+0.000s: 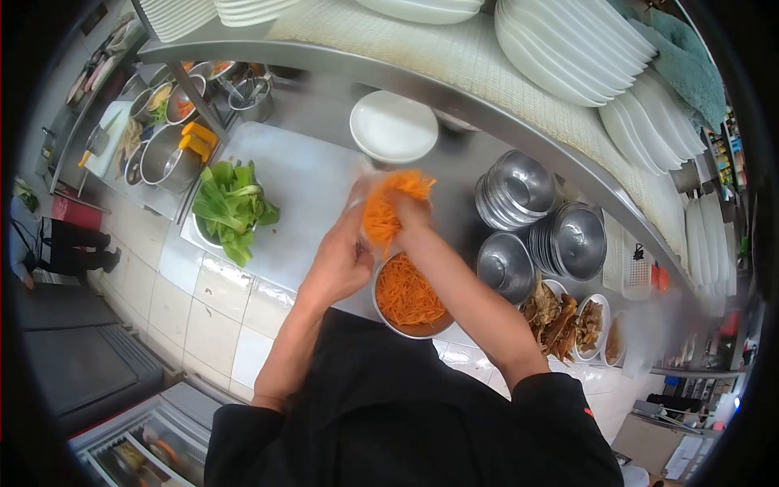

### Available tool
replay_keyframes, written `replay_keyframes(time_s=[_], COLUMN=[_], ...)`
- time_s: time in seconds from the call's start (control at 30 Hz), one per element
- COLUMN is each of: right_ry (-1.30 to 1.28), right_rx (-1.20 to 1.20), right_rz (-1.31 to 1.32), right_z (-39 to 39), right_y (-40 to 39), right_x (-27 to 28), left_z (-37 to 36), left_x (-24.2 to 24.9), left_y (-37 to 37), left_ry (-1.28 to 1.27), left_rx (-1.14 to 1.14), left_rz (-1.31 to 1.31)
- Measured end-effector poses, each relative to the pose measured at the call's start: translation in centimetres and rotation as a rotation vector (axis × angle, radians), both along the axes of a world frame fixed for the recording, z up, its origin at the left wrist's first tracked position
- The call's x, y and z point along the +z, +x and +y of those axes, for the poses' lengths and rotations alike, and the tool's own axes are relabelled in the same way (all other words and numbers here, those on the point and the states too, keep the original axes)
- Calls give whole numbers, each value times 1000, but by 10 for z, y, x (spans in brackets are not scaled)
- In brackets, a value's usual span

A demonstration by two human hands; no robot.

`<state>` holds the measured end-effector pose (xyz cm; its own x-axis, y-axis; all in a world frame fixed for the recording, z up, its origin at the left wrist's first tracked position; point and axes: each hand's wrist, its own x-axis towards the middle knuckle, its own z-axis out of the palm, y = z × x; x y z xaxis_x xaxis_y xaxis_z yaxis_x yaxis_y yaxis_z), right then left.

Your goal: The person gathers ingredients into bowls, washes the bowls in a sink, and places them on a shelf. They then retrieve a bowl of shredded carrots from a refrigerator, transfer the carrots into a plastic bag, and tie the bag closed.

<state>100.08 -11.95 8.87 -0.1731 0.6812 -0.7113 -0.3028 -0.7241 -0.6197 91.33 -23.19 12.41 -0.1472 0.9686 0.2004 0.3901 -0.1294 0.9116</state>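
My left hand (339,256) is closed on the side of a see-through plastic bag (363,172), which is blurred. Shredded carrot (380,213) bulges at the bag's mouth. My right hand (412,215) presses into that carrot, its fingers buried in the shreds and closed around a clump. Just below both hands, a round metal bowl (430,329) holds more shredded carrot (406,290). Beyond them lies a white plate (393,127).
Leafy greens (231,207) stand in a container at the left, beside a white cutting board (296,174). Stacked metal bowls (519,183) and dishes of brown food (590,326) are at the right. A shelf edge (357,69) with white plates hangs overhead. A person (65,243) stands far left.
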Motion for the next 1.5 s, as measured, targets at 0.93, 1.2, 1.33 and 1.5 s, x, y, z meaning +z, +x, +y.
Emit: replay_keyframes(time_s=[0.93, 1.2, 1.33, 1.5], right_ry=[1388, 694, 758, 515], right_rx=[1109, 1331, 1158, 1249], right_rz=[-747, -1165, -1314, -1228], right_z=[-91, -92, -107, -104], right_y=[104, 100, 87, 77], right_x=[-66, -8, -64, -46], left_z=[5, -3, -4, -5], left_x=[-2, -3, -9, 2], left_y=[-17, -19, -16, -11], left_ry=[-246, -200, -186, -167], left_rx=[144, 201, 214, 210], left_rz=[-213, -222, -217, -250])
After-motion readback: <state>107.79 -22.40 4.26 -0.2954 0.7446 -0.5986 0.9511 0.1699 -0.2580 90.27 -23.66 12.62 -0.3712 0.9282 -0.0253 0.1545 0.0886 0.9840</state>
